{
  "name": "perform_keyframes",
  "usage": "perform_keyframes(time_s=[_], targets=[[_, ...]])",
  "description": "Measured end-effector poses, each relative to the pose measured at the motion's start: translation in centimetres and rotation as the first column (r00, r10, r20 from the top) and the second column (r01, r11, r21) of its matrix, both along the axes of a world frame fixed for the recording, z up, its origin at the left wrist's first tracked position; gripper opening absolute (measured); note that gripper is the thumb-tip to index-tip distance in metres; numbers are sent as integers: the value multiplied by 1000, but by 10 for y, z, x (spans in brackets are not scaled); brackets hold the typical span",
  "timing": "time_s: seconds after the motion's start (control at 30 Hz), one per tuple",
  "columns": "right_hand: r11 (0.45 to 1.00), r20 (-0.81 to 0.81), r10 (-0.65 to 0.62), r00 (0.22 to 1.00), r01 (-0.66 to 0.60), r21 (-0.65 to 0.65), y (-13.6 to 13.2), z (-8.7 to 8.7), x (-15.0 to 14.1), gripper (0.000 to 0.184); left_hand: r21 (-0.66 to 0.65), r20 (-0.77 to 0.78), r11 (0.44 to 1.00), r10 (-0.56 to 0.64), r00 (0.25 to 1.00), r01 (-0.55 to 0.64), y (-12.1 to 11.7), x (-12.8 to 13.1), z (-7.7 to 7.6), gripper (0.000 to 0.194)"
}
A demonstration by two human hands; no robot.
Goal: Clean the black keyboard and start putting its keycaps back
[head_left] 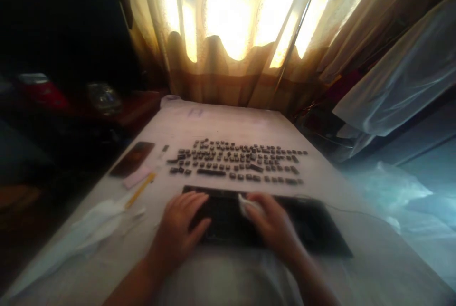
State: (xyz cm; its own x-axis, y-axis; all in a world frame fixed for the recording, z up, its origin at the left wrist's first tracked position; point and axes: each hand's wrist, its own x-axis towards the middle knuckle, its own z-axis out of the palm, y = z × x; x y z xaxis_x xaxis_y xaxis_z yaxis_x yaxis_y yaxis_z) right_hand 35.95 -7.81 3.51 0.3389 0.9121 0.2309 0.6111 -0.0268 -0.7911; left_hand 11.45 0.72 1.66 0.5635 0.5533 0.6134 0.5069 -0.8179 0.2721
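A black keyboard base (306,225) with its keys taken off lies in front of me on the table. My left hand (185,220) rests on its left end, fingers stretched forward and thumb apart. In my right hand (269,215) is a white cloth (245,205), pinched between the fingers and pressed on the keyboard's top near the middle. Fine detail of the keyboard's surface is blurred. Beyond it, the loose keycaps (233,157) are laid out in rows, with the long space bar (211,172) in the nearest row.
To the left lie a dark phone (132,158), a pink piece (137,176), a yellow pencil-like stick (140,189) and a crumpled white cloth or bag (96,223). A thin cable (352,211) runs off the keyboard's right. Curtains (221,68) hang behind the table (221,120).
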Motion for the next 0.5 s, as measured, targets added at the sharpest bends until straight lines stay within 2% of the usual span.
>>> perform_keyframes(time_s=[0.1, 0.2, 0.37, 0.5], targets=[[994, -155, 105, 982, -106, 0, 14, 0, -31, 29, -115, 0, 988, -108, 994, 107, -19, 13, 9, 49], [986, -270, 162, 949, -166, 10, 23, 0, -51, 37, -185, 83, 971, -136, 987, 149, -25, 15, 12, 50], [968, -396, 239, 887, -251, 22, 32, 0, -75, 38, -321, 190, 943, -24, 981, 85, -19, 4, 12, 36], [971, -373, 232, 898, -233, 43, 42, -5, -94, 39, -381, 227, 924, 47, 973, 44, -15, -2, 15, 29]])
